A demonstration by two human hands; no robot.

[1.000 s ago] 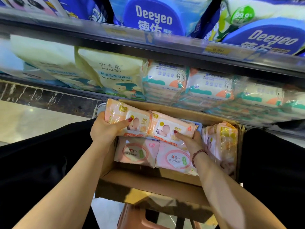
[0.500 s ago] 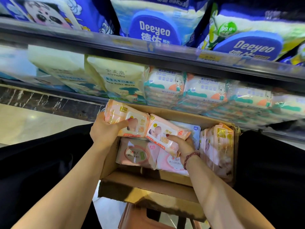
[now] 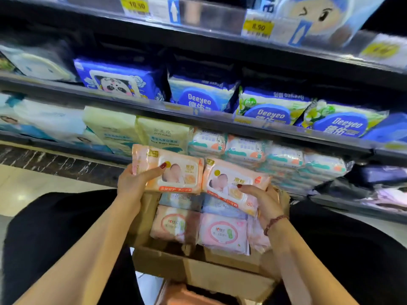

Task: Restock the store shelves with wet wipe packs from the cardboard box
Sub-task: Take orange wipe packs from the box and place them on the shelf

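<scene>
head view: the cardboard box (image 3: 198,269) sat low in the middle, propped on something reddish beneath it that was too cropped to name. just above the box's far rim the left hand (image 3: 132,183) gripped the left peach pack (image 3: 182,172), thumb laid across its printed front and fingers wrapped behind its left end. the right hand (image 3: 266,201) pinched the right peach pack (image 3: 229,183) the same way, thumb on the face and fingers curled under its right end. the two packs were side by side over the box, inner ends touching or very nearly, faces turned toward the camera. that was probably so the labels would front outward once shelved and both could go in as a pair.

inside the box, under the held packs, lay pale blue packs (image 3: 220,205). nearer its front wall a peach round-label pack (image 3: 174,225) lay beside a pink one (image 3: 222,233), so plenty of stock was left to move.

beyond the box's far rim a shelf carried teal-and-white packs (image 3: 246,148) stacked tight, and higher above the box sat blue deeyeo packs (image 3: 198,100). which gap the peach packs were meant for could not be told. gripping each by its outer end likely kept these soft packs from sagging.
</scene>
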